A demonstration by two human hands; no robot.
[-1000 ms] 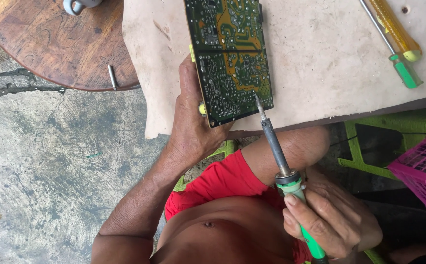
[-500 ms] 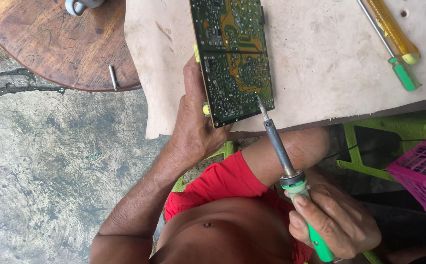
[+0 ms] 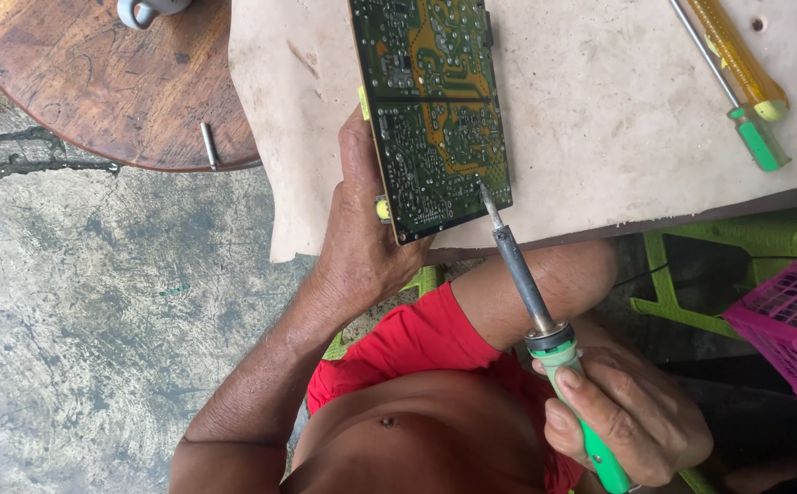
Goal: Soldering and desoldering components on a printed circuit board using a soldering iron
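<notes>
Pink basket (image 3: 787, 320) at right edge, contents not discernible. Left hand (image 3: 362, 229) gripping green circuit board (image 3: 435, 110) on the table (image 3: 618, 137). Right hand (image 3: 622, 416) closed around green-handled soldering iron (image 3: 531, 297), tip at board's lower corner. Compared with half a second earlier: scarcely moved.

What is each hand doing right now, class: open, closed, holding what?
Left hand: closed on the near edge of the green printed circuit board.
Right hand: closed around the green-handled soldering iron, tip at the board's corner.
</notes>
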